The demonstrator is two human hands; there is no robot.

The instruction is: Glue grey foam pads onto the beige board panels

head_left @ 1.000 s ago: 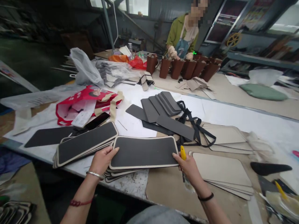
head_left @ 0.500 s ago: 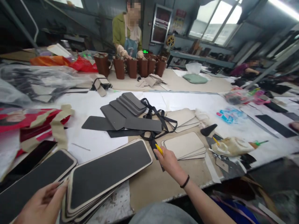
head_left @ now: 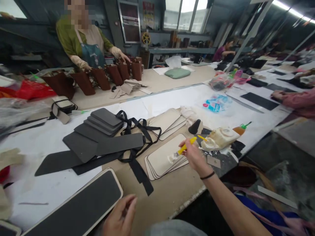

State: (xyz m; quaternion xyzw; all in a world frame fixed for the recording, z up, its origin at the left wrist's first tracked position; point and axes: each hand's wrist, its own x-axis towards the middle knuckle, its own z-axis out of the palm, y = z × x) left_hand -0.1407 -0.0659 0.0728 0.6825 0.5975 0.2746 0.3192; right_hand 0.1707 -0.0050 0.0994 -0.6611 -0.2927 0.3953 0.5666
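My right hand [head_left: 197,157] is closed around a yellow-handled brush [head_left: 185,146]. The brush's bristles touch the top sheet of a fanned stack of beige panels [head_left: 163,155], where a white smear shows. At the bottom, my left hand [head_left: 120,214] is loosely curled with its fingers apart and nothing visible in them. It is beside the right end of a long dark panel [head_left: 81,200] with a pale rim. Right of the brush is a white-crusted glue container [head_left: 219,137] with another yellow handle [head_left: 202,138] at its mouth.
Dark grey pieces [head_left: 83,141] lie overlapped at centre left, beside tangled black straps [head_left: 145,131]. More beige panels [head_left: 167,123] lie behind. Across the table a gloved person [head_left: 93,49] handles brown containers [head_left: 113,73]. Another person's pink sleeve [head_left: 300,101] shows at right.
My right hand has brought the brush rightward onto the beige panels. My left hand has left the dark panel's near-left corner. The view has turned right.
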